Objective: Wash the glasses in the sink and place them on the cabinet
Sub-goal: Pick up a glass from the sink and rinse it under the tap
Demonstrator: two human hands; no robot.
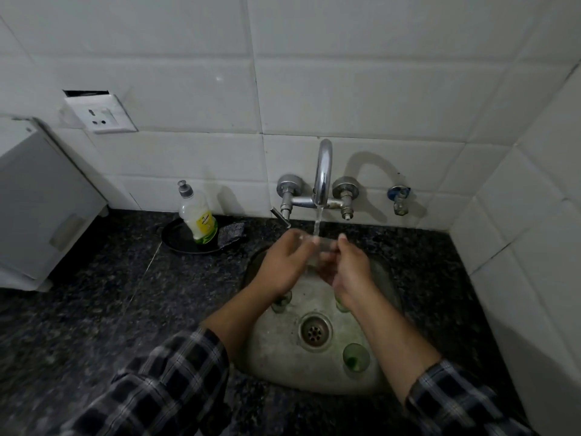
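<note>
Dark speckled tabletop, steel sink inset. Holding blurred clear glass under running tap, above the basin: left hand curling round one end, right hand gripping the other. Sitting below the hands, in the sink: green glasses.

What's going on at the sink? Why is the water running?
A person is washing glasses. The left hand and right hand together hold a clear glass under the water running from the tap. A green glass stands in the sink near the drain, and two more show partly from under the arms. A soap bottle stands on the counter to the left.
</note>
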